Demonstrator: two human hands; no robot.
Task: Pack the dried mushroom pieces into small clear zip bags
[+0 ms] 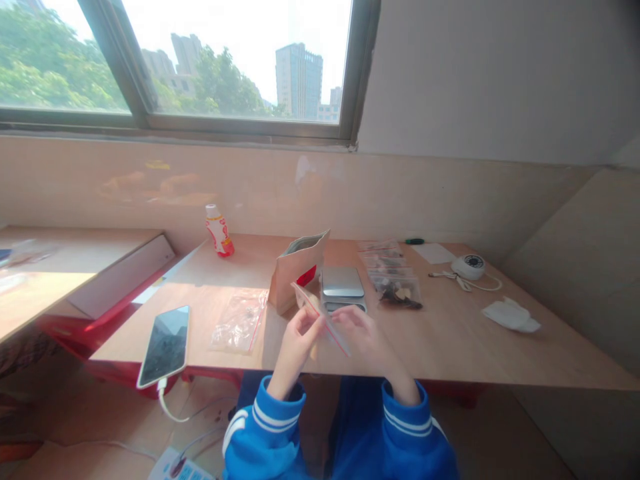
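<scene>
My left hand (303,330) pinches the edge of a small clear zip bag (336,333) with a red seal line, held tilted above the table's front edge. Just right of the bag is my right hand (361,328), slightly blurred, its fingers stretched toward the plastic; whether they touch it I cannot tell. Behind my hands stands an open brown paper pouch (287,283) with a red patch. A silver digital scale (343,283) lies beside the pouch, partly covered by my right fingers. Left of my hands, a larger clear zip bag (239,321) lies flat.
Filled zip bags (395,273) lie in a row right of the scale. Farther right are a white round device (469,267) with a cable, a paper sheet (434,253) and a crumpled white tissue (511,315). A charging phone (165,347) overhangs the left edge; a bottle (220,232) stands behind.
</scene>
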